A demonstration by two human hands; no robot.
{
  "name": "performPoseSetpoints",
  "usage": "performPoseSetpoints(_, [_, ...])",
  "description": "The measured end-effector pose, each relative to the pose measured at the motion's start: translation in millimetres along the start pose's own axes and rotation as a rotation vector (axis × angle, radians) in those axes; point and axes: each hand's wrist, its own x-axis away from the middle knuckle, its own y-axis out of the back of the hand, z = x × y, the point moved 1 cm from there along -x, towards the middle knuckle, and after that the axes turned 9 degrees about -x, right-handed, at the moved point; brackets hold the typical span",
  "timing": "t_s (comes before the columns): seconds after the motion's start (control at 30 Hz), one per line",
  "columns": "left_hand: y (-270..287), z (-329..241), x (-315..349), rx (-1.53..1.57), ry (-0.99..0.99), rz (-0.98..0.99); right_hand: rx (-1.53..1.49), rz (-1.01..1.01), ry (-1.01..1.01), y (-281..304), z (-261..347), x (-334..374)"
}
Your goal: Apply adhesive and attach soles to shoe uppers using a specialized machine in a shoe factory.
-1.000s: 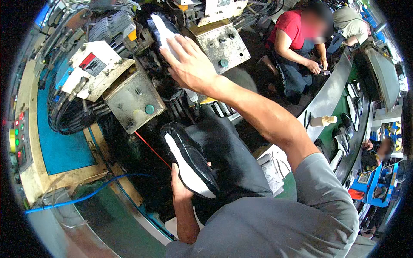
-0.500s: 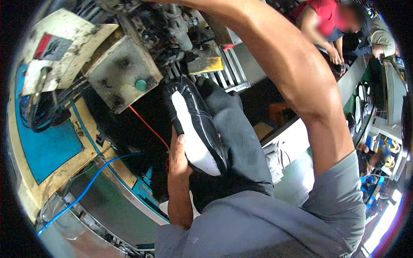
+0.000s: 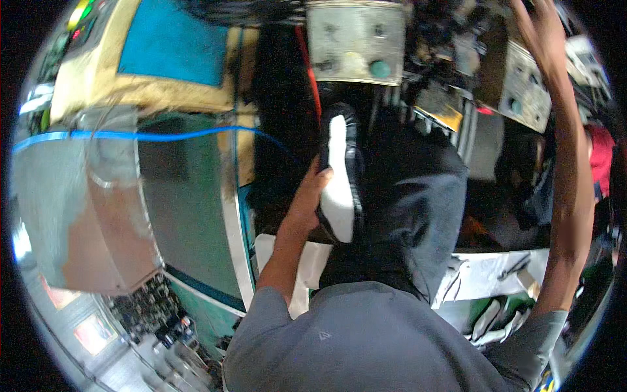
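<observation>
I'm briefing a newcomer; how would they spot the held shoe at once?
Start at the grey shirt at the bottom centre and follow the left forearm up to the left hand. It holds the shoe beside the dark trousers; its long white sole, edged in black, sets it apart from that dark cloth.

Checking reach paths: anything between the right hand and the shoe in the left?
In this view, a yellow-marked plate and the trouser leg lie between right hand and shoe; depth unclear, so actual blocking can't be judged.
</observation>
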Motion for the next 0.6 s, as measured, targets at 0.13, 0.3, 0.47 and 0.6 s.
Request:
performPoseSetpoints(0.13, [169, 29, 4, -0.022, -0.085, -0.403, -0.019, 0.037, 0.157, 34, 42, 147])
performPoseSetpoints(0.3, [343, 54, -32, -0.82, -0.373, -0.836, -0.114, 0.481, -0.416, 49, 21, 379])
performPoseSetpoints(0.47, [417, 95, -70, -1.767, -0.821, -0.844, -0.16, 0.52, -0.92, 100, 6, 581])
performPoseSetpoints(0.6, [470, 55, -119, -1.771, -0.667, -0.783, 0.09, 0.634, -0.969, 151, -10, 622])
